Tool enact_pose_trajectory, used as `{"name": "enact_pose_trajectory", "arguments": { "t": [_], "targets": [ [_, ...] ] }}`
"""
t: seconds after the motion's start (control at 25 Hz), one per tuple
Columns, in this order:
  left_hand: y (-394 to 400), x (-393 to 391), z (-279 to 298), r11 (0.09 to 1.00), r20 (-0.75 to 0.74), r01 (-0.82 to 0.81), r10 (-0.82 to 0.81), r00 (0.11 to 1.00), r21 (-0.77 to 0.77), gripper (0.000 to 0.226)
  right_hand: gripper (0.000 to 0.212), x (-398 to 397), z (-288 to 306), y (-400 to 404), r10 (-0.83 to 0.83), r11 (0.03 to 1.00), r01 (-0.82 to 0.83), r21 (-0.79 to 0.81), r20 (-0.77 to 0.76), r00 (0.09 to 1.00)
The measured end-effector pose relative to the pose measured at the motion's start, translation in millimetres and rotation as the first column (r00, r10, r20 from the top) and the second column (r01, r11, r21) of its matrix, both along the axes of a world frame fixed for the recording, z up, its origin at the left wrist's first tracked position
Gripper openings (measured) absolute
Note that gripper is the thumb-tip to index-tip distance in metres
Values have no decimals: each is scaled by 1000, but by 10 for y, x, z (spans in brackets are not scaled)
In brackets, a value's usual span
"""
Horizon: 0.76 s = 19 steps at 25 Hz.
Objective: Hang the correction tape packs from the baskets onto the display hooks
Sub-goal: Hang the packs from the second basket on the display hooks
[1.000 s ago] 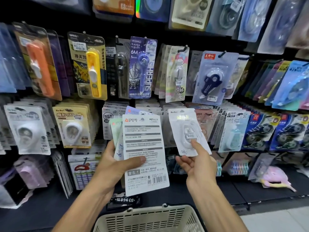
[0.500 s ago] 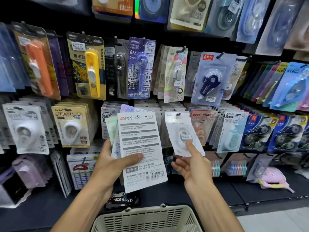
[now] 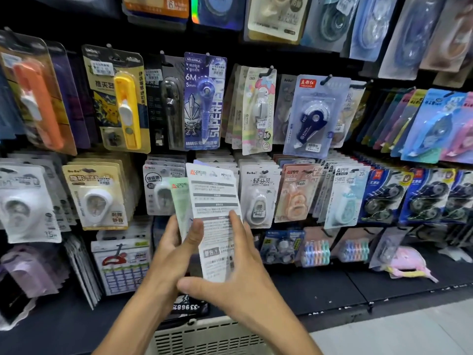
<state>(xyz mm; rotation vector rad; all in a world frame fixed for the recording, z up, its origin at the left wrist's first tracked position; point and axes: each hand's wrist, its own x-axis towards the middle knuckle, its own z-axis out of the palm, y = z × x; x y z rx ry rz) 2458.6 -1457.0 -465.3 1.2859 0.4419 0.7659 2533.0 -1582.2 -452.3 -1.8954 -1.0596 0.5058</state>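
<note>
My left hand [image 3: 167,254] grips a fanned stack of correction tape packs [image 3: 214,198] in front of the display, printed backs toward me and thumb across the front card. A green-edged pack [image 3: 180,201] peeks out behind that card. My right hand [image 3: 247,278] is on the same stack, with its fingers over the front card's right side and its thumb at the card's bottom edge. Just right of the stack, a white pack [image 3: 258,198] hangs on a middle-row hook with no hand on it.
Display hooks carry rows of blister packs, among them a yellow one [image 3: 120,103], a purple one [image 3: 204,101], a peach one [image 3: 297,193] and a pale blue one [image 3: 345,196]. A beige basket [image 3: 204,336] sits below my hands. A dark shelf [image 3: 320,288] runs underneath.
My right hand let go of the white pack, which now hangs on the hook, and moved left onto the stack in my left hand. The stack rose slightly.
</note>
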Motion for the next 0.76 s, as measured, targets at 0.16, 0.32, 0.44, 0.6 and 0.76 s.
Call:
{"name": "enact_pose_trajectory", "arguments": {
  "t": [0.16, 0.32, 0.44, 0.6, 0.76],
  "targets": [
    [-73, 74, -66, 1000, 39, 6, -6, 999, -1, 86, 112, 80, 90, -65, 101, 981, -50, 189, -270, 957],
    [-70, 111, -80, 1000, 31, -26, 26, 999, 12, 63, 47, 295, 102, -166, 114, 899, 166, 404, -583, 804],
    [-37, 154, -120, 994, 20, -96, 97, 995, -51, 57, 19, 539, 10, -217, -42, 819, 396, 415, -644, 764],
    [45, 146, -109, 992, 56, -86, 91, 994, -95, 69, 19, 1091, -126, -491, -102, 573, 716, 398, -833, 544],
    [47, 191, -147, 996, 64, 0, 6, 998, -93, 73, 30, 1567, -225, -649, -150, 462, 845, 271, -915, 375]
  ]
}}
